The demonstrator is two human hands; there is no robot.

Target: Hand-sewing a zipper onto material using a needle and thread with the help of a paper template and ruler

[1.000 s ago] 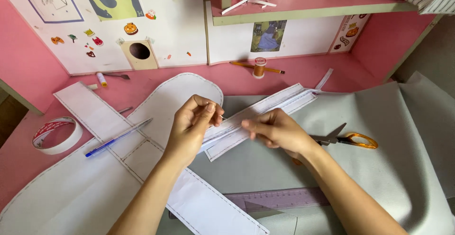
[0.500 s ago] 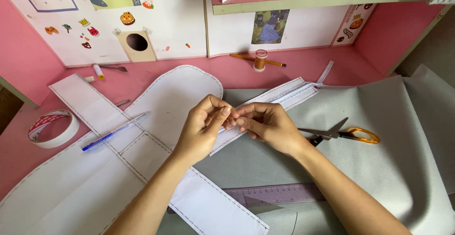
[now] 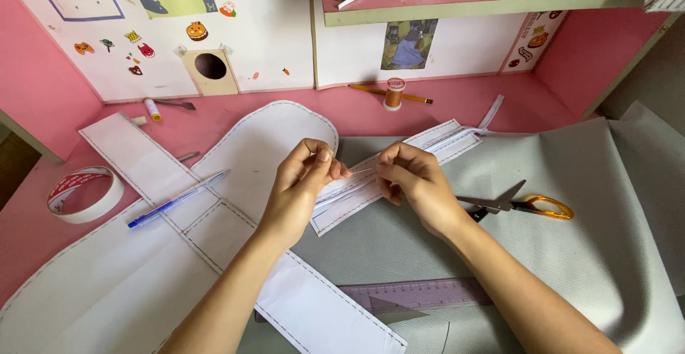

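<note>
Purple ruler point(image 3: 417, 295) nearest you, at 6 o'clock. Your left hand point(image 3: 300, 190) and right hand point(image 3: 414, 183) at centre, fingertips pinching thin thread point(image 3: 362, 171) between them, above white strip point(image 3: 399, 165). Scissors point(image 3: 521, 203) at 3 o'clock. Thread spool point(image 3: 394, 93) at 12 o'clock.

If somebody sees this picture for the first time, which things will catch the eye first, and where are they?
At the centre, the left hand and right hand pinch a thin thread between them, above a narrow white strip. A large white paper pattern with dashed edges covers the pink desk on the left. Orange-handled scissors lie on grey fabric to the right.
</note>
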